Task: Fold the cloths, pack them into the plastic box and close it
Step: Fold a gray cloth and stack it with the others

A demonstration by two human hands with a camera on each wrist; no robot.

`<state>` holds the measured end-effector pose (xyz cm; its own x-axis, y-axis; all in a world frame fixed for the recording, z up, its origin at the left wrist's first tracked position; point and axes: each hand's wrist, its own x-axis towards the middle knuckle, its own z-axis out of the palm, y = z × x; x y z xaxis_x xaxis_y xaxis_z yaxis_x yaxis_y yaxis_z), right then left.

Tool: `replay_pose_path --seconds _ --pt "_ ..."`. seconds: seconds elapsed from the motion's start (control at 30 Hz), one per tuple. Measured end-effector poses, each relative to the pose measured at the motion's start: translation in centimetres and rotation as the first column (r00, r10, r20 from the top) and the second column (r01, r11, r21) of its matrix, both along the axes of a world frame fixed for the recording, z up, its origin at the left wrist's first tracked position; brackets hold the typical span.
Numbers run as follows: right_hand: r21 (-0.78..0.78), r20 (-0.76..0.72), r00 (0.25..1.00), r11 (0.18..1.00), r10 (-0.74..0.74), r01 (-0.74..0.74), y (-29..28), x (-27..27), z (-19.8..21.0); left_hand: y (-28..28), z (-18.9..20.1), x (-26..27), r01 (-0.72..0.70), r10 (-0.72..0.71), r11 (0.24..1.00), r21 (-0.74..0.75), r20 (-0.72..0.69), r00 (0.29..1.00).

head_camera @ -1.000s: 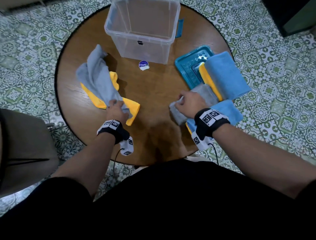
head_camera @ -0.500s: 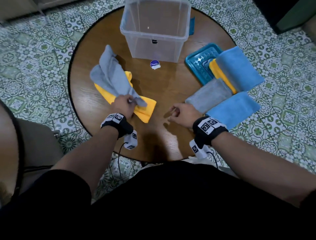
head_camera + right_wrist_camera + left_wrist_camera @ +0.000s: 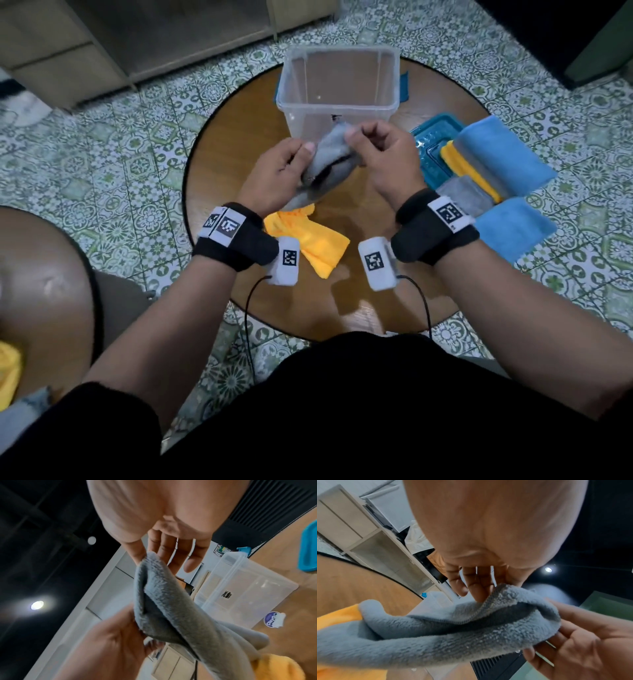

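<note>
The right hand [image 3: 383, 161] is pinching a corner of the gray cloth [image 3: 329, 161] between thumb and forefinger, the other fingers [image 3: 188, 555] hanging loosely curled beside it. The left hand [image 3: 277, 174] is gripping the same cloth lower down, thumb on top and fingers [image 3: 477, 586] tucked under a fold. The cloth is hanging bunched and creased in the air between the two hands, fleecy, with a stitched hem [image 3: 471, 616] showing along one doubled edge, and its tail is trailing down toward the yellow cloth [image 3: 308, 240].

Everything is sitting around the plastic box [image 3: 339, 89], which is standing open and clear-walled at the far side of the round table [image 3: 342, 308]. The hands are working just in front of the box's near wall, above bare wood. The yellow cloth is lying rumpled nearer the person than the box and a little left. To the box's right, the teal lid [image 3: 431, 144] is lying flat with folded cloths [image 3: 493, 164] stacked across it, reaching past the table's edge. A small round sticker [image 3: 272, 619] is lying on the wood just by the box's front wall.
</note>
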<state>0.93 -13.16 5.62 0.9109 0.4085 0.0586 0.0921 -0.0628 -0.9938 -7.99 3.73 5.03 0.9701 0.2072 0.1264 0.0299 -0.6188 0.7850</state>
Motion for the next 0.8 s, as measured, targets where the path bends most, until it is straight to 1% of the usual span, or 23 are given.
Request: replay_pose_path --seconds 0.07,0.13,0.17,0.23,0.27,0.3,0.37,0.4,0.43,0.5,0.57,0.6,0.67,0.7,0.77,0.8 --pt "0.017 -0.028 0.999 1.000 0.026 -0.026 0.0 0.3 0.8 0.0 0.0 -0.4 -0.013 0.015 0.999 -0.043 0.046 0.999" --pt "0.050 -0.018 0.997 0.996 0.077 -0.076 0.2 0.2 2.0 -0.5 0.2 -0.7 0.001 0.005 0.997 -0.082 0.079 0.997" --pt "0.074 -0.011 0.995 0.992 0.102 -0.101 0.3 0.1 2.6 -0.7 0.2 -0.7 0.019 -0.014 0.998 -0.060 0.085 0.996" --pt "0.135 0.013 0.991 0.982 0.134 -0.135 0.7 -0.1 3.9 -0.9 -0.2 -0.4 0.024 -0.034 0.996 0.083 0.112 0.993" --pt "0.151 0.036 0.990 0.979 0.133 -0.137 0.8 -0.1 4.5 -0.8 -0.5 -0.3 -0.001 -0.015 0.992 0.122 0.135 0.991" --pt "0.160 0.058 0.992 0.979 0.115 -0.123 0.8 0.1 5.1 -0.6 -0.6 -0.2 -0.045 0.026 0.992 0.116 0.164 0.986" --pt "0.168 0.093 0.995 0.984 0.036 -0.051 0.6 0.8 6.2 0.1 -0.5 -0.3 -0.149 0.137 0.988 0.045 0.209 0.968" --pt "0.176 0.103 0.994 0.984 -0.018 -0.001 0.3 1.2 6.6 0.4 -0.3 -0.3 -0.176 0.169 0.984 0.015 0.203 0.964" --pt "0.185 0.105 0.992 0.982 -0.065 0.045 0.0 1.7 6.9 0.7 -0.1 -0.4 -0.174 0.170 0.985 0.005 0.192 0.967" --pt "0.169 0.091 0.985 0.977 -0.145 0.128 -0.8 2.7 7.2 1.2 0.2 -0.6 -0.105 0.094 0.992 0.073 0.136 0.986" --pt "0.134 0.048 0.978 0.972 -0.203 0.195 -1.4 3.6 6.9 1.9 0.0 -0.8 -0.028 0.029 0.984 0.177 -0.005 1.000" --pt "0.114 0.023 0.970 0.965 -0.242 0.238 -1.7 4.2 6.4 2.5 -0.5 -0.8 -0.015 0.035 0.977 0.214 -0.087 0.996" --pt "0.036 -0.019 0.946 0.946 -0.323 0.323 -2.5 5.5 5.4 4.0 -0.9 -1.1 -0.074 0.132 0.966 0.249 -0.226 0.965" --pt "-0.012 -0.039 0.941 0.942 -0.335 0.335 -2.9 6.1 4.9 4.7 -1.0 -1.3 -0.127 0.196 0.956 0.265 -0.254 0.947" --pt "-0.105 -0.030 0.938 0.935 -0.345 0.340 -3.7 6.9 4.6 5.7 -0.3 -1.4 -0.275 0.336 0.920 0.279 -0.199 0.921" --pt "-0.128 -0.018 0.936 0.929 -0.351 0.346 -4.1 7.4 4.7 6.1 0.4 -1.2 -0.371 0.413 0.893 0.255 -0.134 0.901"
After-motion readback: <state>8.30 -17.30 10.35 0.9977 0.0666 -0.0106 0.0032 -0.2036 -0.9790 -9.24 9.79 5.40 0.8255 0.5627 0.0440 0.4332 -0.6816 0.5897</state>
